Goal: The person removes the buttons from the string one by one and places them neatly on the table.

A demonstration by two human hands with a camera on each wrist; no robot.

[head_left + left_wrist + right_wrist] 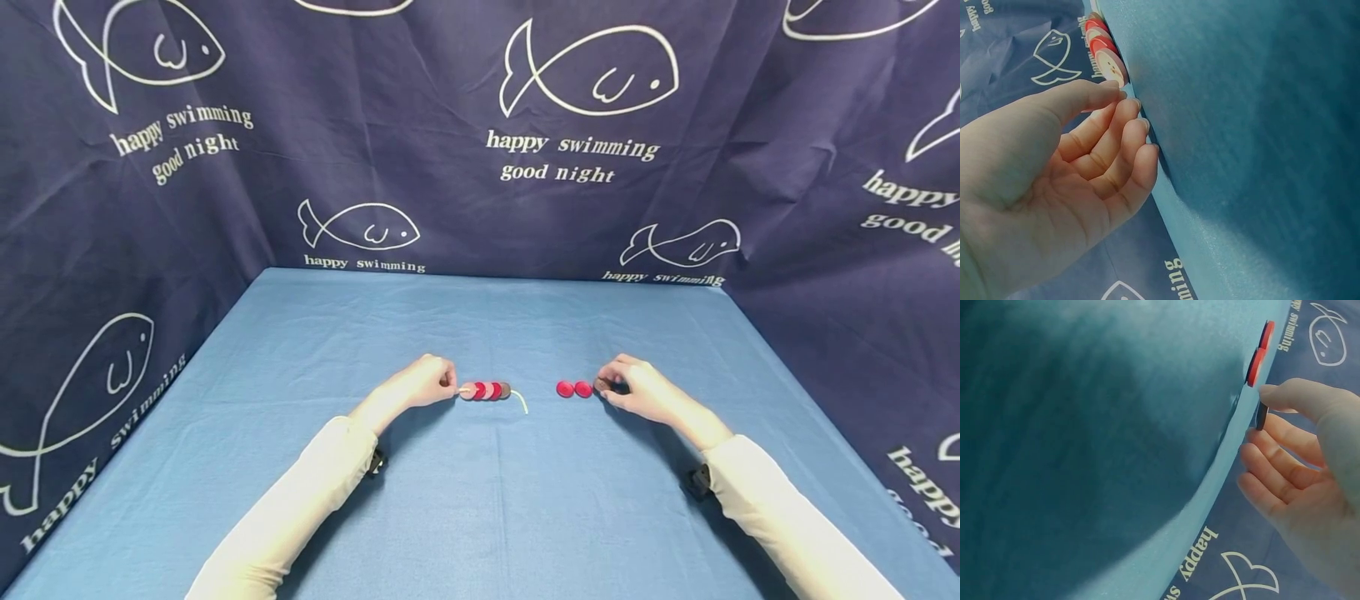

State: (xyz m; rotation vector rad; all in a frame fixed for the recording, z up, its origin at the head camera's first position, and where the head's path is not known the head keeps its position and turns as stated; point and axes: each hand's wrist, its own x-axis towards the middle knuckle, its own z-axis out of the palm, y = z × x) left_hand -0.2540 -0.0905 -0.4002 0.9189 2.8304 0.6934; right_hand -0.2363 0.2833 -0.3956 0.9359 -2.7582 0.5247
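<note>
Sleeves [300, 500] of cream cloth reach in from the near edge over a blue worktop [487, 517], with a small black device [699, 482] under the right wrist and another dark one at the left. Farther on, a pale cord [523, 405] curves toward the person from the right end of a row of buttons [486, 391], which overlap on the worktop between the hands: pink, red, pink, red, then brown, from left to right. At the row's left end, the left hand [423, 382] has its thumb and forefinger together, pinching the cord's other end close to the pink button. Level with it, the right hand [647, 392] holds a dark brown button [1262, 416] between thumb and fingers, just beside two red buttons [565, 389] lying side by side. Beyond the worktop hangs navy cloth [450, 125], printed with white fish outlines and the words "happy swimming good night".
</note>
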